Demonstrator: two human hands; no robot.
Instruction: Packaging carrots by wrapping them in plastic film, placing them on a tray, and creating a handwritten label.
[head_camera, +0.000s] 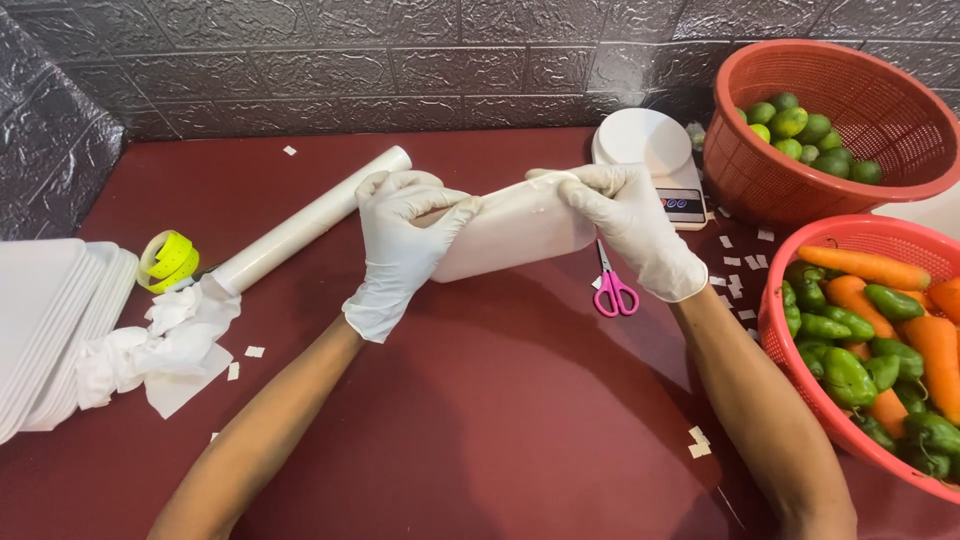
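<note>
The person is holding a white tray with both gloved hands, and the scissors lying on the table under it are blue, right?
Not quite: the scissors have pink handles, not blue. The head view shows it. The rest holds: the left hand and the right hand, both in white gloves, hold the white tray above the dark red table.

The white foam tray (515, 228) hides its contents, tilted away. The kitchen scale (655, 160) display is too small to read. The basket of carrots and peppers (775, 310) and stacked white trays (45, 310) are cut off at the edges.
</note>
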